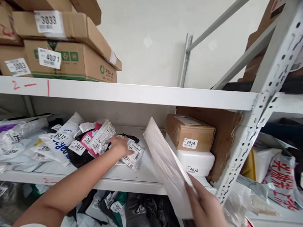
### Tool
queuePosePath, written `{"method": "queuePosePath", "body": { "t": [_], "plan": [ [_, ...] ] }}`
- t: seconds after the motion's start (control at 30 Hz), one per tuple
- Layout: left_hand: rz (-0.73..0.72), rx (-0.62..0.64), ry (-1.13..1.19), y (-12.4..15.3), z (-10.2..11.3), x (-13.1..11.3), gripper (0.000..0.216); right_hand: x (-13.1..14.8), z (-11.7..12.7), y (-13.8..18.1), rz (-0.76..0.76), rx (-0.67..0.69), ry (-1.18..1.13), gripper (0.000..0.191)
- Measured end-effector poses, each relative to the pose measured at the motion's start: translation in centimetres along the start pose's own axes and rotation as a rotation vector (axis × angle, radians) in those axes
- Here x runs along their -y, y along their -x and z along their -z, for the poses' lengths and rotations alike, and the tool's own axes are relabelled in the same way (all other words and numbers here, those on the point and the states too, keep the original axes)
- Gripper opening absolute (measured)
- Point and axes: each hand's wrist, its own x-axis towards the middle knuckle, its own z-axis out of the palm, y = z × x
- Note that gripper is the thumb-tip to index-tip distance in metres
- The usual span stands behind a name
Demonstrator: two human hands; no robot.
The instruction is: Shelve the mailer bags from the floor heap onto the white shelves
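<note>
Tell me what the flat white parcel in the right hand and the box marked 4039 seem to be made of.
The flat white parcel looks like a matte plastic or paper mailer; its thin, smooth face leaves this open. The box marked 4039 looks like brown cardboard, matte, with folded edges.

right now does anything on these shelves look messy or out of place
Yes. The soft mail bags on the middle shelf lie in a loose, overlapping heap under the left hand, labels facing every way. Box 4039 sits skewed on white box 4038. The right hand holds a flat white parcel tilted.
</note>
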Motion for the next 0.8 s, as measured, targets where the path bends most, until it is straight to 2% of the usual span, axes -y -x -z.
{"method": "queuePosePath", "body": {
  "t": [0.07,0.13,0.2,0.27,0.33,0.43,0.5,0.53,0.7,0.8],
  "plan": [
    [-0.005,-0.025,0.063,-0.1,-0.4,0.7,0.105,4.8,-3.3,-3.4,0.029,0.056,-0.066,0.051],
    [0.002,-0.06,0.109,-0.3,-0.8,1.3,0.11,8.2,-6.4,-5.9,0.011,0.239,-0.136,0.048],
    [-0.019,-0.074,0.153,-0.7,-1.1,2.0,0.099,9.9,-9.1,-7.3,-0.051,0.443,-0.255,0.054],
    [-0.058,-0.062,0.212,-1.3,-1.3,2.6,0.078,10.4,-11.2,-7.7,-0.092,0.589,-0.376,0.064],
    [-0.098,-0.05,0.267,-1.7,-1.4,3.1,0.064,10.3,-12.6,-7.2,-0.08,0.643,-0.383,0.081],
    [-0.145,-0.078,0.32,-1.8,-1.2,3.7,0.052,9.9,-13.7,-5.8,0.002,0.697,-0.147,0.131],
    [-0.194,-0.113,0.34,-1.5,-0.8,4.1,0.044,9.7,-14.1,-5.1,0.044,0.713,0.006,0.149],
    [-0.214,-0.133,0.342,-1.3,-0.6,4.4,0.042,9.6,-14.3,-5.1,0.058,0.695,0.038,0.148],
    [-0.22,-0.211,0.283,-1.0,-0.2,5.1,0.05,9.4,-15.5,-7.6,0.046,0.503,-0.046,0.103],
    [-0.258,-0.28,0.238,0.2,-0.7,5.5,0.048,9.5,-16.4,-9.1,0.052,0.518,-0.058,0.1]
  ]
}}
